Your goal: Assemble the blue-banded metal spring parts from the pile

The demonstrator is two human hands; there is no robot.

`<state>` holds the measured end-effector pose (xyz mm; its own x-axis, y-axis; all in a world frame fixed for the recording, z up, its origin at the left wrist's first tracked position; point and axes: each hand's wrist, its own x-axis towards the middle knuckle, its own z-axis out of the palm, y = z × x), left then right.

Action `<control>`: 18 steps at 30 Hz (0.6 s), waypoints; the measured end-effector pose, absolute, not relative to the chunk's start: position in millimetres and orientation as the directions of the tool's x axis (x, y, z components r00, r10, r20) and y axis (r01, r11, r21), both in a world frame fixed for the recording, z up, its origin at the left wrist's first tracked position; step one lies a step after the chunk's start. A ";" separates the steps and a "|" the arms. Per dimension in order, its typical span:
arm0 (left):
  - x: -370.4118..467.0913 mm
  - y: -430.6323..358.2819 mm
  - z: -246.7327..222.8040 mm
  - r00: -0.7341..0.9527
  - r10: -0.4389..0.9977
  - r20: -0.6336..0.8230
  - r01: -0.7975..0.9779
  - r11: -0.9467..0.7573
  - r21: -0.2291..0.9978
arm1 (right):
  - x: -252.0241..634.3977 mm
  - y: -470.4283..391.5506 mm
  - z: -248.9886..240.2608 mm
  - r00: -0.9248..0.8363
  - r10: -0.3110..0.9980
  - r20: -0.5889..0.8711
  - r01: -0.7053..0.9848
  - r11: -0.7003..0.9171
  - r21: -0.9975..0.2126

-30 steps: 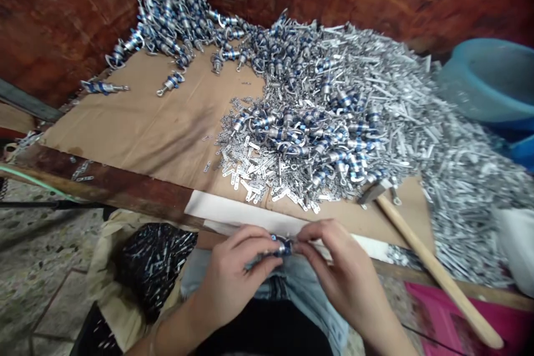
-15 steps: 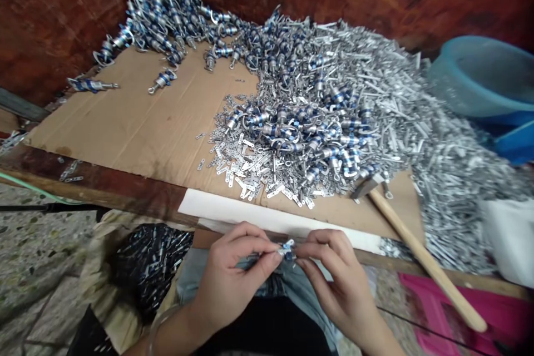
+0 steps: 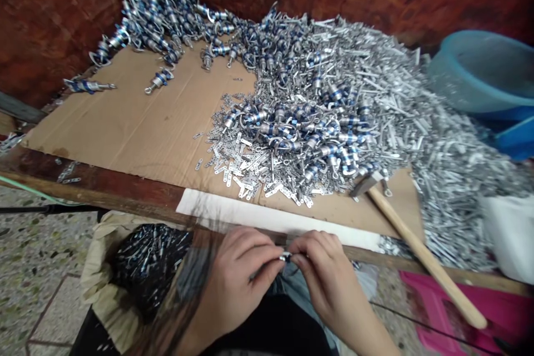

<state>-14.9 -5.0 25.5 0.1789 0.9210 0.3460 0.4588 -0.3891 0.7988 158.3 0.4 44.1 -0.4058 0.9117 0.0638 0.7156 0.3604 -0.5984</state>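
Fitting (image 3: pixel 285 257), small and partly hidden by fingers, is held between both hands above the person's lap, just on the near side of the white strip (image 3: pixel 250 218); twelve o'clock is taken as straight ahead. Left hand (image 3: pixel 240 275): thumb and forefinger pinched on the piece, which lies at three o'clock from those fingertips. Right hand (image 3: pixel 327 270): thumb and forefinger drawn together at the opposite end, the piece at nine o'clock from them. Neither hand is clearly the nearer; both appear in contact. Exposed portion runs roughly from nine to three, in line with the gap between the hands; true long axis cannot be confirmed, as the ends are covered. Surroundings noted from the grip: loose flat links (image 3: pixel 246 169) at eleven o'clock, on the cardboard sheet (image 3: pixel 137 133); a heap of blue-banded fittings (image 3: pixel 329 142) between twelve and one, well apart from the fingers; a hammer (image 3: pixel 417 245) with its head between one and two, handle slanting away from it towards four, untouched. A sack (image 3: pixel 95 261) holding a dark mass of small metal parts stands at nine o'clock, beside the left forearm. A blue tub (image 3: pixel 463 80) sits farther off, between one and two, beyond the spread of metal pieces.
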 end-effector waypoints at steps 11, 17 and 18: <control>-16.1 -4.5 4.2 0.418 0.809 0.413 0.730 -0.570 0.377 | 160.2 17.5 30.9 -0.188 0.982 -0.007 0.799 0.149 -0.583; -8.5 -7.2 14.8 0.353 0.893 0.278 0.734 -0.448 0.510 | 145.5 57.9 28.6 -0.147 0.976 0.161 0.916 0.195 -0.350; -8.3 -7.1 14.2 0.346 0.896 0.279 0.727 -0.444 0.524 | 141.9 62.7 26.3 -0.150 0.973 0.174 0.935 0.196 -0.295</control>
